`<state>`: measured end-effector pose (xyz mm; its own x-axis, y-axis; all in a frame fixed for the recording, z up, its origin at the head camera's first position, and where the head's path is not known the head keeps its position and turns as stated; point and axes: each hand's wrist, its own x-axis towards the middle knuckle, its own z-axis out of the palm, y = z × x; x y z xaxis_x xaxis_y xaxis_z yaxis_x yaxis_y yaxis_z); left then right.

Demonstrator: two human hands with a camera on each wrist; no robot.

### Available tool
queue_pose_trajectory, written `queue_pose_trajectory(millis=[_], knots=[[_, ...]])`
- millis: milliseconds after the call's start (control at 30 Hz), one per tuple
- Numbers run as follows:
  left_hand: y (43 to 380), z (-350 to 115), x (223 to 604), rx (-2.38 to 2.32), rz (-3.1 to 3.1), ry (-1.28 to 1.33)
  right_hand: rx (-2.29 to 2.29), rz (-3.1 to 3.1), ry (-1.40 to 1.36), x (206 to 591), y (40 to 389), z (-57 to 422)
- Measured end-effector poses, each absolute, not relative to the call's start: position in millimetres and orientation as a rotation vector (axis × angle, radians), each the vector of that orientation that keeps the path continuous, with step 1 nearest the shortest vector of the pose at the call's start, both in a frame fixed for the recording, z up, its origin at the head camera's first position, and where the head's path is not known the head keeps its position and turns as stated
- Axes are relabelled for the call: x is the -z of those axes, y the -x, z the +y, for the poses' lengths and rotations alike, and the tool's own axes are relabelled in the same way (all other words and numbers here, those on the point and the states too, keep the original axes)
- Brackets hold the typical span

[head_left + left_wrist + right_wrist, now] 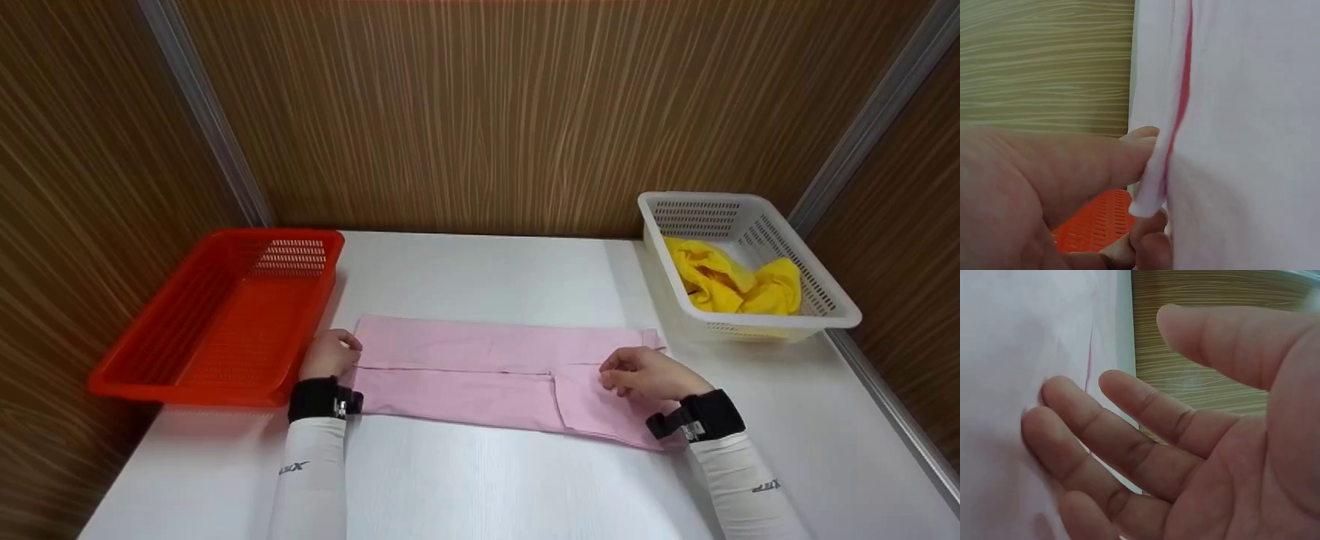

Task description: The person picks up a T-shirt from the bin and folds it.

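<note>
Cloth (457,397), pink, on tabletop (480,484): left hand (328,355) pinches nine-o'clock edge; right hand (654,373), grip loosely spread, empty, over folded three-o'clock end.

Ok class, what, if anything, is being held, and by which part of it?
The left hand pinches the pink cloth at the edge of its left end; the right hand holds nothing.

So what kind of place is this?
Maybe a little work booth: wood-patterned panels stand on three sides of a white table, and a partly folded pink cloth lies on it.
</note>
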<state>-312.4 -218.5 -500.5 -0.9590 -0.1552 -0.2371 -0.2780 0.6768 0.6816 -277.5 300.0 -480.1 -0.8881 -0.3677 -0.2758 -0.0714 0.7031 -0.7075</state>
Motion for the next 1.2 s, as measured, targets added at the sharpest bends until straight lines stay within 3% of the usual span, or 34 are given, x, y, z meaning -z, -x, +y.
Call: queue_pose_trajectory(millis=[200, 500, 1200], knots=[[317, -211, 497, -1.209, 2.865, 0.299, 0.984, 2.544, 0.329, 480, 276, 296], [316, -183, 498, -1.268, 2.871, 0.001, 0.868, 2.637, 0.385, 474, 268, 286], [315, -177, 513, -1.143, 2.759, 0.097, 0.666, 2.810, 0.315, 473, 262, 263]])
